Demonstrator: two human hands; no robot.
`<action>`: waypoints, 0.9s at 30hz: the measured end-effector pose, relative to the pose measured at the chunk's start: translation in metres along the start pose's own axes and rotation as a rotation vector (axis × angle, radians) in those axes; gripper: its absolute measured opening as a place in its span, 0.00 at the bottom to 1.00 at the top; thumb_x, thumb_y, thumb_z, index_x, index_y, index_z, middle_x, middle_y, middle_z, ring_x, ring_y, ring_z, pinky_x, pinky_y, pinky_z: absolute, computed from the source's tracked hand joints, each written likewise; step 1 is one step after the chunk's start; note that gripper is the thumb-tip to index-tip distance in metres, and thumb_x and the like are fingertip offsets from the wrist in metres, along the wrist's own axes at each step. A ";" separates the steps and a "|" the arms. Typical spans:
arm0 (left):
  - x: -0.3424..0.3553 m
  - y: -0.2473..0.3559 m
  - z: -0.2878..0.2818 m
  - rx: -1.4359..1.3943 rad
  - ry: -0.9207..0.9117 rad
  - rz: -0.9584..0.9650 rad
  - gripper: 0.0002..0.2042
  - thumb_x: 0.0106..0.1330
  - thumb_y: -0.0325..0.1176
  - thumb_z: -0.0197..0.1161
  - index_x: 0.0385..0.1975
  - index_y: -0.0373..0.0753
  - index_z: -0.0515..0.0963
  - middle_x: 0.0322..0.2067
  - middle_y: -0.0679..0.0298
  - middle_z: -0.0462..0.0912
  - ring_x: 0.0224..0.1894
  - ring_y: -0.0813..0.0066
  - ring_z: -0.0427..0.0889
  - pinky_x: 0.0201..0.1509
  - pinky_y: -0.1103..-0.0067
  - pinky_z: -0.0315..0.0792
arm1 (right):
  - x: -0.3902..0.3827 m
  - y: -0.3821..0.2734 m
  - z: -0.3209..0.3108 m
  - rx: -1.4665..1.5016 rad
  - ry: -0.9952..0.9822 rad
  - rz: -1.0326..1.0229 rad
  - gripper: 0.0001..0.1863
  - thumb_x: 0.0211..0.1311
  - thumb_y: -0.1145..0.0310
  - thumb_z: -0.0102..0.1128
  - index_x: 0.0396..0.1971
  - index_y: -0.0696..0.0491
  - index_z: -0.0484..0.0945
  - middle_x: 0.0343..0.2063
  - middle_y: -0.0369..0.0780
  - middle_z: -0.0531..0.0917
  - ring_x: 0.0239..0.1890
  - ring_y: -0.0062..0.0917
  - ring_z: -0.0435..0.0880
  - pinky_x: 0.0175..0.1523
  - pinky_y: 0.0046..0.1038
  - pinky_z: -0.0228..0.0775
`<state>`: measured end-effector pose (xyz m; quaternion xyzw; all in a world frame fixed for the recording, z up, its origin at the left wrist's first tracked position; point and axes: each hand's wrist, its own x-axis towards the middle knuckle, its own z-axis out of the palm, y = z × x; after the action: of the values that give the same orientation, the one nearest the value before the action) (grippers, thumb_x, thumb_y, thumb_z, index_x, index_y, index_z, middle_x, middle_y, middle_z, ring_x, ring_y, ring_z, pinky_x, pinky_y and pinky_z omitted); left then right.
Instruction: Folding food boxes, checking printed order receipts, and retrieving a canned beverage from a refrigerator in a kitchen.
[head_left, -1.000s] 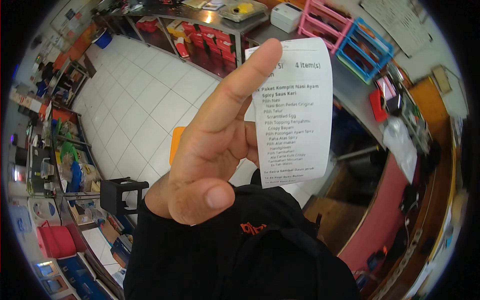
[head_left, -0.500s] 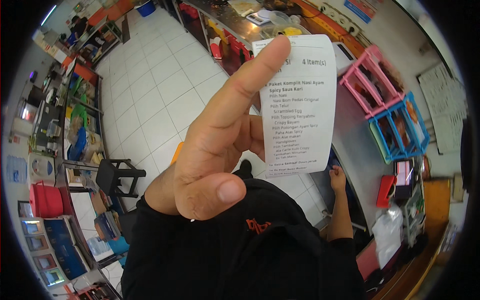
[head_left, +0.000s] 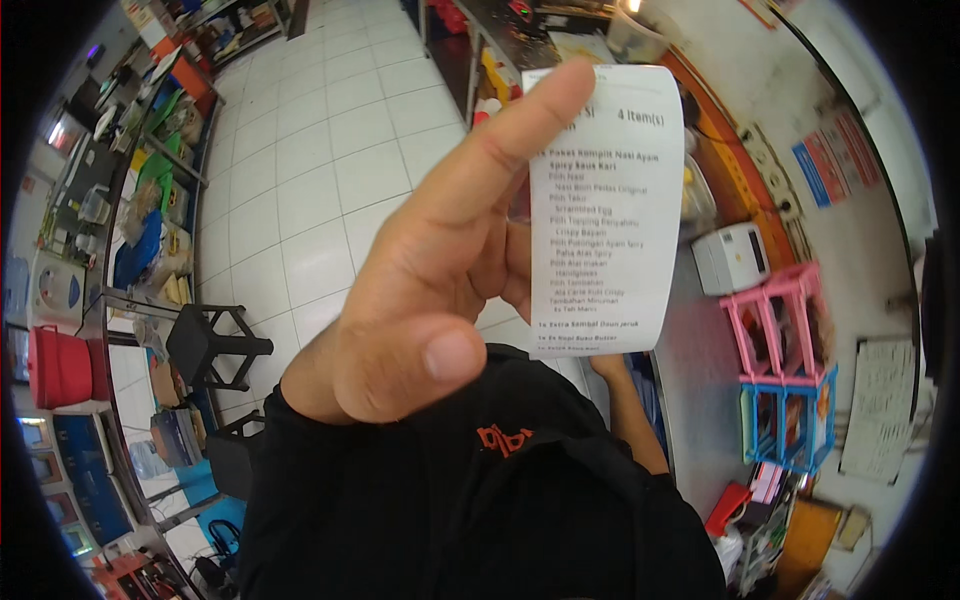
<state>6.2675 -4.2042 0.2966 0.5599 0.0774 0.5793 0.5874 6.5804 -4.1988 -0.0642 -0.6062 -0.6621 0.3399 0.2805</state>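
A long white printed receipt (head_left: 605, 215) is held up close in front of me by my left hand (head_left: 440, 240). Its index finger lies along the receipt's upper left edge, and the thumb sticks out apart from the paper. The other fingers curl behind the receipt, where their tips are partly hidden. My right forearm (head_left: 640, 420) hangs lower down beside my black shirt. Only the wrist end of my right hand (head_left: 607, 364) shows under the receipt's bottom edge; its fingers are hidden.
On the right runs a metal counter (head_left: 705, 400) with a white box-shaped machine (head_left: 733, 257), a pink rack (head_left: 775, 325) and a blue rack (head_left: 790, 420). Black stools (head_left: 215, 340) stand at left, near shelves with a red container (head_left: 62, 365). White floor tiles (head_left: 310, 190) stretch ahead.
My view has turned, bringing the white machine and a wall poster further into sight. My right hand has moved left behind the receipt. My left hand keeps its grip.
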 end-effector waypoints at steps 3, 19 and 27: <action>0.017 0.018 -0.056 0.048 0.112 0.034 0.53 0.54 0.59 0.61 0.69 0.30 0.41 0.65 0.49 0.58 0.51 0.67 0.79 0.46 0.78 0.76 | 0.074 -0.043 0.029 0.034 -0.093 -0.053 0.17 0.56 0.74 0.62 0.47 0.56 0.75 0.38 0.40 0.81 0.37 0.22 0.79 0.45 0.24 0.72; 0.141 0.048 -0.292 0.331 0.250 -0.018 0.51 0.56 0.55 0.56 0.66 0.20 0.39 0.66 0.36 0.47 0.69 0.50 0.54 0.67 0.64 0.59 | 0.409 -0.374 0.062 1.129 -0.334 -0.537 0.16 0.67 0.70 0.53 0.52 0.57 0.68 0.40 0.44 0.81 0.40 0.22 0.81 0.48 0.24 0.73; 0.266 0.040 -0.415 0.383 0.232 -0.145 0.52 0.54 0.59 0.57 0.67 0.24 0.41 0.65 0.37 0.53 0.67 0.50 0.59 0.67 0.62 0.60 | 0.560 -0.497 0.028 1.234 -0.732 -0.743 0.35 0.67 0.55 0.52 0.66 0.58 0.52 0.51 0.51 0.75 0.52 0.30 0.77 0.57 0.30 0.67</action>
<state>6.0210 -3.7761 0.3244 0.5839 0.2928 0.5707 0.4976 6.1942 -3.6626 0.2884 0.0671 -0.5630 0.7057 0.4248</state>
